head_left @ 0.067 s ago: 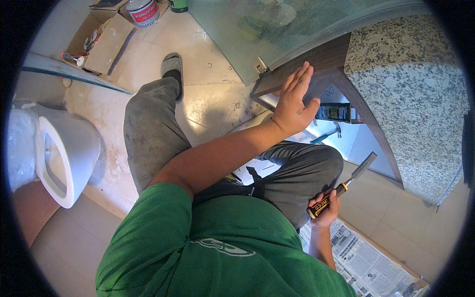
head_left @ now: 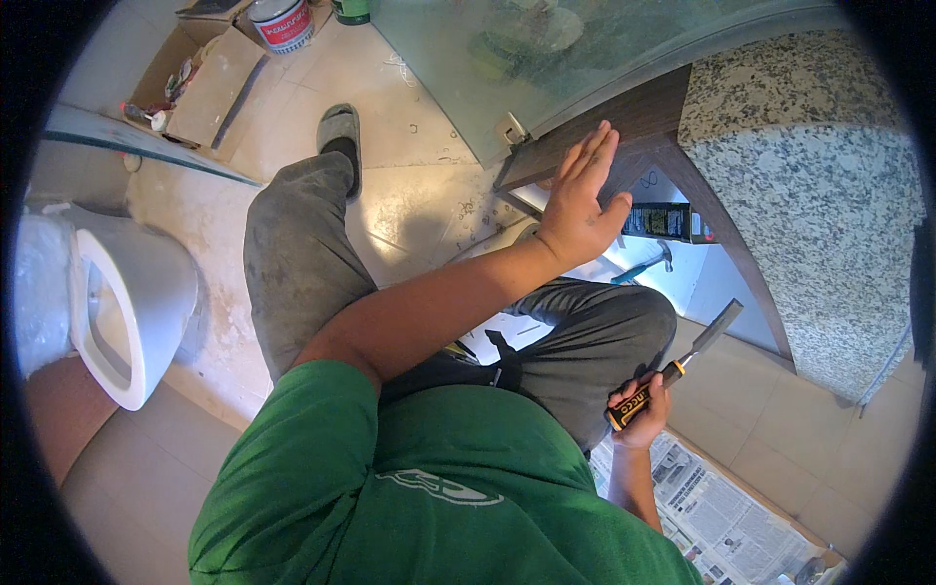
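My left hand (head_left: pixel 580 214) is stretched out flat at the dark wooden cabinet frame (head_left: pixel 655 109), fingers straight and thumb apart. It holds nothing; whether the fingers press on the wood I cannot tell. Down at the right, beside my bent knee, my right hand (head_left: pixel 642 414) is wrapped round the black and orange handle of a wood chisel (head_left: pixel 715 331). The chisel's flat metal blade points up and to the right, away from me. Inside the cabinet opening, just right of my left hand, are a dark box (head_left: pixel 658 221) and a hammer (head_left: pixel 645 265) with a teal handle.
Speckled granite (head_left: pixel 799 195) borders the cabinet at the right. A glass panel (head_left: pixel 487 68) stands at the top, by a metal latch (head_left: pixel 510 129). The toilet (head_left: pixel 122 322) is at the left, a cardboard box (head_left: pixel 214 88) and a paint bucket (head_left: pixel 283 24) far left. Newspaper (head_left: pixel 721 497) covers the floor lower right.
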Motion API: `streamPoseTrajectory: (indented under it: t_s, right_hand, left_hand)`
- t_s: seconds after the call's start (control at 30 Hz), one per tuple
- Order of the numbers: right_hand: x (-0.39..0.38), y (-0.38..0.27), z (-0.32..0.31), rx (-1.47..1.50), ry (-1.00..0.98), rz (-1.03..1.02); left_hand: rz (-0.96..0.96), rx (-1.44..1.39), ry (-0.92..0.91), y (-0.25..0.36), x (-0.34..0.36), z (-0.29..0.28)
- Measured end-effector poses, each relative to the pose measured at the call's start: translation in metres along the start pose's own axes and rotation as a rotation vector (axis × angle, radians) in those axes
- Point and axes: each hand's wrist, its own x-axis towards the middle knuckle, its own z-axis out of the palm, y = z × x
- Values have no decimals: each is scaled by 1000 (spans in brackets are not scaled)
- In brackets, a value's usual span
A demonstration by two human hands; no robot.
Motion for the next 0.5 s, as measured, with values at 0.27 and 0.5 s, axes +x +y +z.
streamPoseTrajectory:
  t_s: [0.27,0.5]
  right_hand:
    - [6,2,4,-11,-10,-7]
    - [7,3,1,8,-25,-10]
  left_hand:
    - [117,139,-9,16,17,-7]
    - [225,178,16,13,24,-12]
